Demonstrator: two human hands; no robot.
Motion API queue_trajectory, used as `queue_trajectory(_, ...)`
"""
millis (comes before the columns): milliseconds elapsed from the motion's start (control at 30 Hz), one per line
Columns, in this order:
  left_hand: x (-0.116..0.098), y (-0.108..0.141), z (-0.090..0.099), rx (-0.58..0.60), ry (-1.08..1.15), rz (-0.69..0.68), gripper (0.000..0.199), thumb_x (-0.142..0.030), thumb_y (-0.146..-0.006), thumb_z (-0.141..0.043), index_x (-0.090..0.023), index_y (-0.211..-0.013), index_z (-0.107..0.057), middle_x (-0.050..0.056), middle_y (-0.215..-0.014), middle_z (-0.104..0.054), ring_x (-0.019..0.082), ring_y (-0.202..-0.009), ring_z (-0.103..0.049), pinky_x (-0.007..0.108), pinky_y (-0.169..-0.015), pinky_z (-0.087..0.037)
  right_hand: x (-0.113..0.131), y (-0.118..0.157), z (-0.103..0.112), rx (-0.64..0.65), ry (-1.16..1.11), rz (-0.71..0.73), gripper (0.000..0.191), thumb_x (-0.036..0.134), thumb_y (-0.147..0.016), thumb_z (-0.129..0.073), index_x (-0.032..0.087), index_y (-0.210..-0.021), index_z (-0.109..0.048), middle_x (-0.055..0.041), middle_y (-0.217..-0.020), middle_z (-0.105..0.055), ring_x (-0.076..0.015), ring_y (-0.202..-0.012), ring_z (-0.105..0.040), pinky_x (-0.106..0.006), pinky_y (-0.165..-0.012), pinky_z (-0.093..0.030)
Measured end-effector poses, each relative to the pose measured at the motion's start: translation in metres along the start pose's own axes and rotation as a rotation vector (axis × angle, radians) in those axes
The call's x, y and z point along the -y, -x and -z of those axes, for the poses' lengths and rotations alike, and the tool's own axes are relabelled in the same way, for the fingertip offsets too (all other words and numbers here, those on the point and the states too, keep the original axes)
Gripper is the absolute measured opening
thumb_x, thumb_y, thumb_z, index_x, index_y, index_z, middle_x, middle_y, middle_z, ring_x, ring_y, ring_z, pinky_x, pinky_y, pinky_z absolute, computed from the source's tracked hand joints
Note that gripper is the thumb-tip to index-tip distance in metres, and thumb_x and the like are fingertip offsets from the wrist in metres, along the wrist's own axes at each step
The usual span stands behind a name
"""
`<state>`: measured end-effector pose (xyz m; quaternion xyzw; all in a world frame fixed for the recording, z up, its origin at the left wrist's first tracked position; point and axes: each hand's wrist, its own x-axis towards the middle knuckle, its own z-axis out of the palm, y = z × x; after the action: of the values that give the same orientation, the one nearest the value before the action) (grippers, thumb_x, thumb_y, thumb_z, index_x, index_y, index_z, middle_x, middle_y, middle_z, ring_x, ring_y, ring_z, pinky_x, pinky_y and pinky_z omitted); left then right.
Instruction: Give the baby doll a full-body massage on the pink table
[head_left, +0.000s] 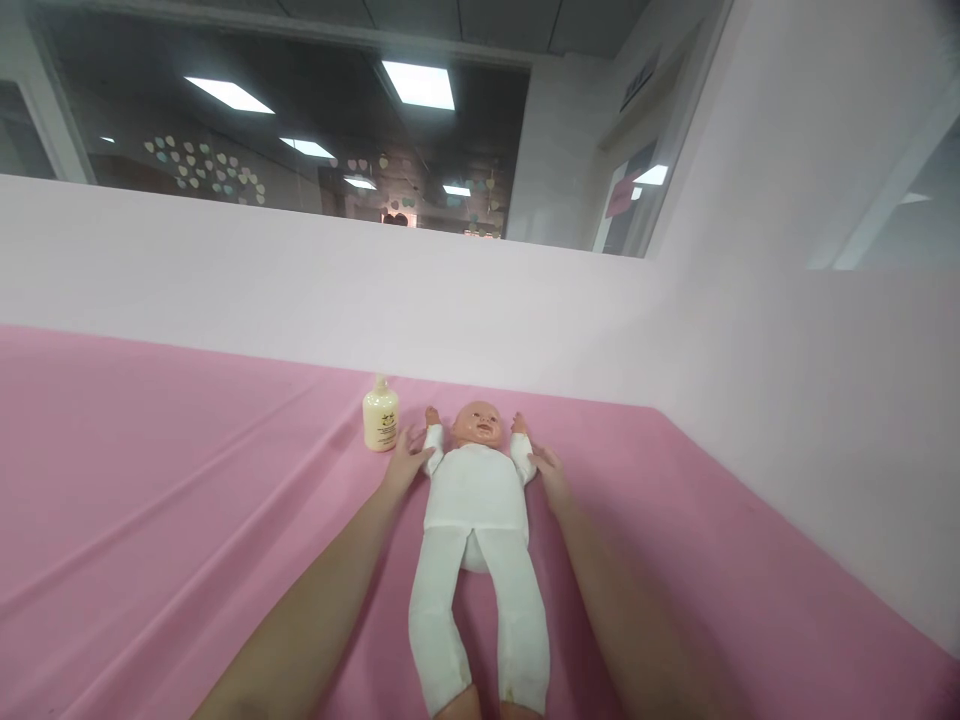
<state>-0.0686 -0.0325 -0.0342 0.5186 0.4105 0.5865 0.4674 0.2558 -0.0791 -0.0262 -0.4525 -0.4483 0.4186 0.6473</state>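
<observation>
A baby doll in a white long-sleeved top and white trousers lies on its back, head toward the wall. Both its arms are bent upward beside the head. My left hand rests at the doll's sleeve on the left side, fingers apart, its thumb touching the cloth. On the opposite side my right hand has its fingertips against the other sleeve, fingers stretched out. Neither hand visibly wraps round an arm. Just left of my left hand stands a pale yellow bottle with dark print on its front.
A pink cloth with long creases covers the surface under the doll. A white wall closes off the back, and another wall runs along the right. Above the back wall is a window reflecting ceiling lights.
</observation>
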Motion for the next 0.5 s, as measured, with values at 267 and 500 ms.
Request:
queue_trajectory(267,-0.007,0.005,0.001,0.331,0.291,0.142,0.063,-0.020,-0.061,-0.079,-0.017,-0.122,-0.063,0.014,-0.125,-0.068,0.033,-0.110,-0.066,0.043,-0.092,-0.053,0.007,0.007,0.007,0.261,-0.229,-0.142,0.022,0.017,-0.054,-0.072,0.022,-0.076,-0.069,-0.0011,-0.086,-0.073,-0.0208,-0.084,-0.067,-0.033,-0.081,-0.051)
queue_trajectory(500,-0.004,0.007,-0.007,0.220,0.290,0.081,0.057,-0.020,-0.060,-0.079,-0.018,-0.114,-0.062,0.012,-0.122,-0.067,0.026,-0.101,-0.067,0.036,-0.084,-0.053,-0.006,-0.002,0.004,0.155,-0.234,-0.100,0.029,0.021,-0.060,-0.073,0.023,-0.088,-0.070,-0.0016,-0.096,-0.075,-0.0213,-0.093,-0.068,-0.033,-0.087,-0.052)
